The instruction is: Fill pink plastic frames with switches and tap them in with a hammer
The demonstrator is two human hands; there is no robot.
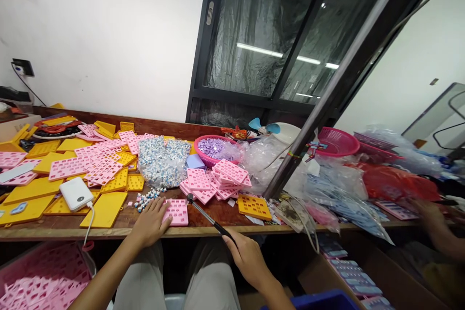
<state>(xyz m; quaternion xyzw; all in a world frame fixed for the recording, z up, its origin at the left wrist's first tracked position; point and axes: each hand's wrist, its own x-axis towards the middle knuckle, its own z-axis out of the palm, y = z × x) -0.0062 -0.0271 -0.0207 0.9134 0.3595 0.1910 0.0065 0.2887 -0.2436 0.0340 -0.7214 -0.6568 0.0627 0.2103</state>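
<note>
My left hand [151,220] lies with its fingers stretched out beside a pink plastic tray [178,213] with square cut-outs, its thumb over the tray's left edge. Its fingertips are near a loose heap of small white and blue pieces [145,200]. My right hand [250,259] is closed around the black handle of a small hammer [205,214] with a metal shaft. The hammer's dark round head is just above or at the tray's upper right corner; I cannot tell if they touch.
A clear bag of white and blue pieces [162,162], stacked pink trays [230,172], a yellow tray [254,207] and a pink basket of purple pieces [214,149] stand behind. A power bank [76,193] lies left. A slanted metal post [308,131] rises right. Another person's hand [428,210] is far right.
</note>
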